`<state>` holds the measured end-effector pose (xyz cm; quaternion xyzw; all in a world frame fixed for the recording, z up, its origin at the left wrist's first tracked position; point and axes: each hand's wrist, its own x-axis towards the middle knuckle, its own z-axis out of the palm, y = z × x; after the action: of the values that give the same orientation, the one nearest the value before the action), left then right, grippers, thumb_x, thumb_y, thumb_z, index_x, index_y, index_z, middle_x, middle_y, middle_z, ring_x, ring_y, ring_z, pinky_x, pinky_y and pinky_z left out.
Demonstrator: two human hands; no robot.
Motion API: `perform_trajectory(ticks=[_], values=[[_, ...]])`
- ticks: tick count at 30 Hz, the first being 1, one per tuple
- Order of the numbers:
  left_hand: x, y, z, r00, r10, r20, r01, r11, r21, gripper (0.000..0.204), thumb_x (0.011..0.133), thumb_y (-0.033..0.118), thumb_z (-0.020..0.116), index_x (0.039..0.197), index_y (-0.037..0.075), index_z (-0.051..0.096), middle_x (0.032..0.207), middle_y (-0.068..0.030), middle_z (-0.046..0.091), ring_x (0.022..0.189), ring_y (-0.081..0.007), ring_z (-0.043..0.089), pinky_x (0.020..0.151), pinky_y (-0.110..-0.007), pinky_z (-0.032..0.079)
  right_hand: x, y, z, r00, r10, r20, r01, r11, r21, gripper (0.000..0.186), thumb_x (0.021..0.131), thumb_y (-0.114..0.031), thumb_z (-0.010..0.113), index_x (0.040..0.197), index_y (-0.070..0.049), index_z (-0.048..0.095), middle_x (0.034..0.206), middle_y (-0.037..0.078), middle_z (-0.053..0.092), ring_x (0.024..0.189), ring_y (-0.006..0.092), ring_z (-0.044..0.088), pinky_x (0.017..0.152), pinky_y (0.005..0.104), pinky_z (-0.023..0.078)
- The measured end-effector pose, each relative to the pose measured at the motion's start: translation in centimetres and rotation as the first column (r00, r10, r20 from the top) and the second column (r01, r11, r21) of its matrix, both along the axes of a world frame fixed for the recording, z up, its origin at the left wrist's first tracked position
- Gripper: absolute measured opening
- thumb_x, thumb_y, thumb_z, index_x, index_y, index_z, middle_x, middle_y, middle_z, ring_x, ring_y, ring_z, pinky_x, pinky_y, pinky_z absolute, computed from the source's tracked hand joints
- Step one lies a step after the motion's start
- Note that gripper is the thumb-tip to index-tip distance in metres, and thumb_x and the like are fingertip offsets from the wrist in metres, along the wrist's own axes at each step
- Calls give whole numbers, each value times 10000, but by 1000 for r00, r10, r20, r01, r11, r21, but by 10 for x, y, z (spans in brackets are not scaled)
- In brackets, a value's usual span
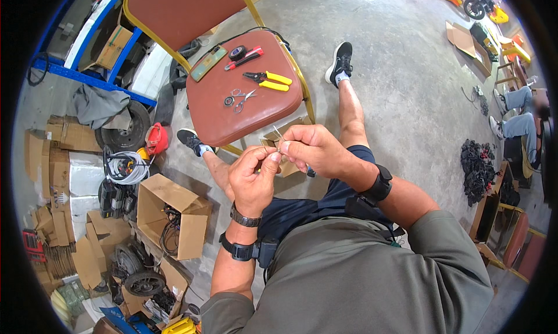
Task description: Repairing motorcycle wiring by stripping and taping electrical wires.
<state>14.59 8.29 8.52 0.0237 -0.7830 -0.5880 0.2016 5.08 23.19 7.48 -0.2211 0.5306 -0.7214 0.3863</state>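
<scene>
My left hand (253,174) and my right hand (309,150) meet below the chair's front edge, both pinching a thin pale wire (275,131) whose short end sticks up; its detail is too small to tell. On the brown chair seat (215,110) lie a pale green rectangular item (208,64), a roll of black tape (237,53), a red-and-black cutter (244,58), yellow-handled wire strippers (269,81), small scissors (242,99) and a small dark roll (228,101).
An open box with cables (170,218), a coiled white cable (128,169), a red helmet (157,139), wheels (125,125) and cardboard crowd the left, beside blue shelving (87,72). At right are a pile of black cables (478,171), boxes, chairs and another person's legs (518,128).
</scene>
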Motion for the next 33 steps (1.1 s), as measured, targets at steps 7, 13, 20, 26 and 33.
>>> perform_trajectory(ticks=[7,13,20,26,33], values=[[5,-7,-9,971,-162,174,83,916,393,98,907,55,622,888,-41,617,796,-59,625,625,-103,585,569,-220,484,-1,7,5,960,10,-278,7,998,61,154,912,-119,580,926,30,615,748,18,604,692,68,540,619,244,461],[11,-2,0,983,-151,109,68,837,542,83,912,54,597,925,-28,607,766,-70,625,639,-123,590,625,-237,496,-3,12,-6,975,65,-214,-76,996,-44,161,890,-64,600,1025,22,613,848,42,635,783,78,555,694,264,477],[17,-2,1,980,-109,167,2,843,538,133,888,45,586,999,-23,615,751,-90,618,623,-144,574,593,-260,477,-5,13,-11,950,72,-304,-64,997,37,160,867,-61,628,1005,18,623,814,36,623,770,84,562,689,260,474],[18,3,2,959,-28,283,-103,893,439,134,863,31,624,988,-17,632,742,-73,631,632,-128,581,581,-252,473,-1,12,-16,934,55,-353,-37,998,57,150,862,-69,641,987,13,628,810,40,634,764,85,579,669,255,471],[13,4,-8,983,17,182,-110,850,515,48,872,28,607,881,-16,624,718,-69,620,641,-128,587,583,-255,475,7,8,-16,977,46,-208,-39,998,39,140,859,-63,650,974,11,619,800,31,643,733,78,586,653,245,479]])
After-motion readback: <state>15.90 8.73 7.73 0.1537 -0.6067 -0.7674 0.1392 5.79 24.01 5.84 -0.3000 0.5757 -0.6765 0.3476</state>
